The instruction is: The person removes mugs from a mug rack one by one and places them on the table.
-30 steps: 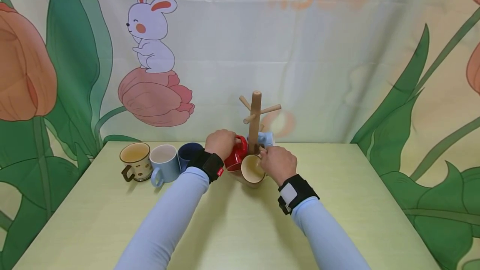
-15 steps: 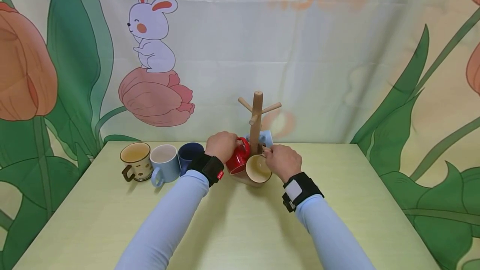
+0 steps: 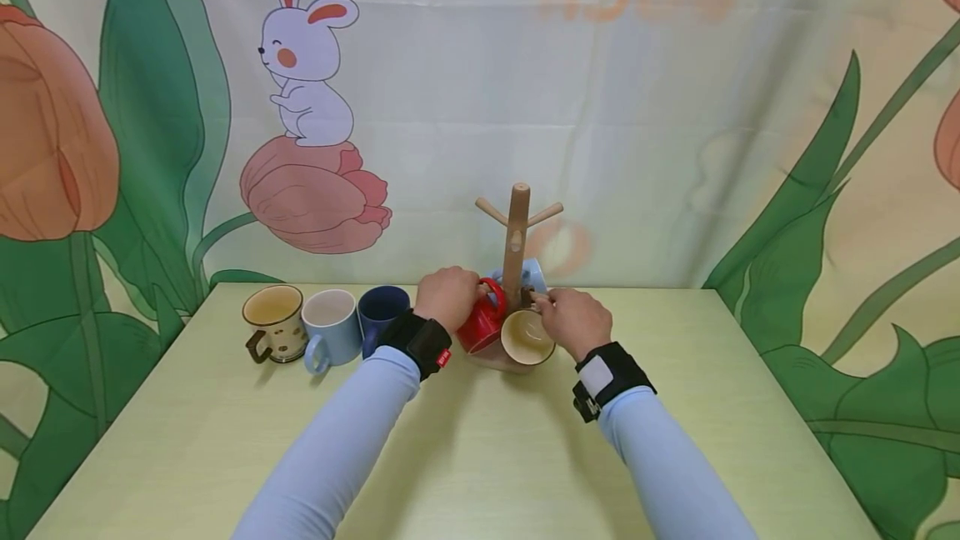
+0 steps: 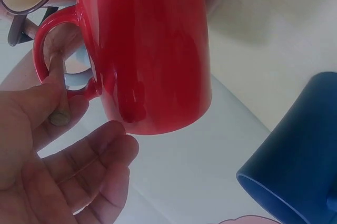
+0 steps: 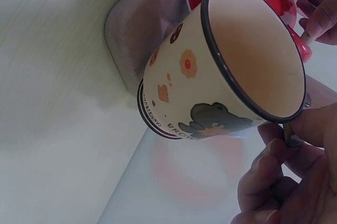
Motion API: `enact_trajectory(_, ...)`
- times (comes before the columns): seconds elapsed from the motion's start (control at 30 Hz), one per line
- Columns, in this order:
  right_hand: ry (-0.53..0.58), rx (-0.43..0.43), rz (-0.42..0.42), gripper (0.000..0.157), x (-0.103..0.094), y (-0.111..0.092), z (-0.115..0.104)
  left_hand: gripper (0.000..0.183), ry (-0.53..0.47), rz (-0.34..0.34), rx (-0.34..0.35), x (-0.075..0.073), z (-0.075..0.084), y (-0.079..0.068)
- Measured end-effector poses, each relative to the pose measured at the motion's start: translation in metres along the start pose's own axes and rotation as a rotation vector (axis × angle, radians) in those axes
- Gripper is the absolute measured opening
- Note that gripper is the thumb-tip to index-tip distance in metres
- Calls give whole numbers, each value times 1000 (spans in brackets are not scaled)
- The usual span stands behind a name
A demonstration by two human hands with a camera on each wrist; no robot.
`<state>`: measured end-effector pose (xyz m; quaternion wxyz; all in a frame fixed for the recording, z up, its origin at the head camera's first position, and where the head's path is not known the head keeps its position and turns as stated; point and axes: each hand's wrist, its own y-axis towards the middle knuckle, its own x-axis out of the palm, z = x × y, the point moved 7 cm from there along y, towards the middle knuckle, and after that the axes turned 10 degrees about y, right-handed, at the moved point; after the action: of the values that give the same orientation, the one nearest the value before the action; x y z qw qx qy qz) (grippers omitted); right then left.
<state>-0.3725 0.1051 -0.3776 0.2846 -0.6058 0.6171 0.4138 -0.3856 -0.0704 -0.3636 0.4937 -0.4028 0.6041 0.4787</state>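
Observation:
A wooden mug tree stands near the table's back edge with mugs on its lower pegs. My left hand pinches the end of a peg between thumb and finger; the red mug hangs from that peg by its handle. Another lower peg is pinched by my right hand, close beside a cream mug with a bear print, tilted with its mouth toward me. Behind the post, a light blue mug is partly hidden. The upper pegs carry no mugs.
At the table's left, a cream mug with a brown handle, a light blue mug and a dark blue mug stand in a row. The dark blue one is close to my left wrist. A printed cloth hangs behind the table.
The mug tree has turned: its near upper peg, the red mug and the bear-print mug have swung to the right. Both hands have shifted slightly right, keeping their pinch on the pegs.

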Motion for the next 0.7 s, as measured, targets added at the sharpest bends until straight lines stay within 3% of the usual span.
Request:
enact_trajectory(0.37, 39, -36, 21, 33, -2, -3, 7, 30, 52, 5, 14, 1, 2, -2)
enact_trajectory(0.53, 103, -37, 62, 43, -2, -8, 14, 30, 92, 22, 2, -1, -3, -7)
enact_trajectory(0.7, 107, -15, 99, 37, -1, -13, 29, 36, 80, -4, -24, -4, -12, -17)
